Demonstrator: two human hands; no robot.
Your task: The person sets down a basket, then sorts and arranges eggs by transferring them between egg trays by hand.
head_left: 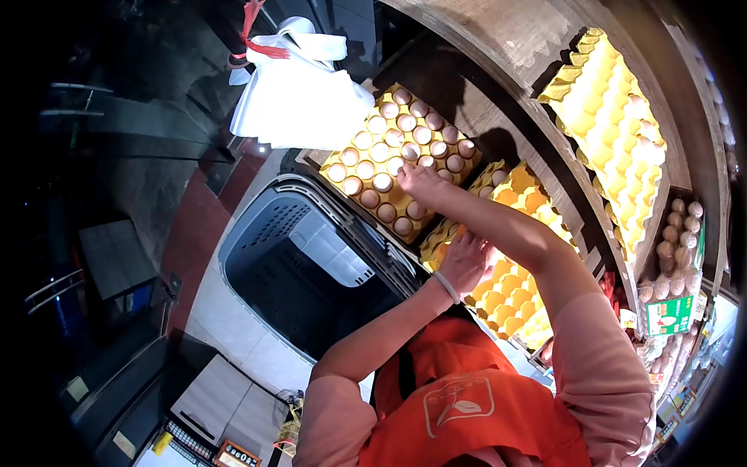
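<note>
My right hand point(424, 184) reaches across to a yellow egg tray point(391, 189) filled with rows of pale brown eggs. Its fingers are closed down among the eggs, pinched around one egg that they mostly hide. Nearer my body, my left hand point(465, 263), with a pale band at its wrist, is over a second yellow egg tray point(510, 289). The left fingers are curled, and whatever they hold is hidden. That second tray shows mostly bare cups, with a few eggs point(490, 187) at its far end, partly covered by my right forearm.
A grey-blue plastic crate point(257, 226) stands left of the trays. White bags point(299, 97) hang at the trays' far-left corner. On the wooden shelf point(510, 39) at right sits another yellow tray point(611, 124). Packed eggs point(677, 241) with a green label stand beyond it.
</note>
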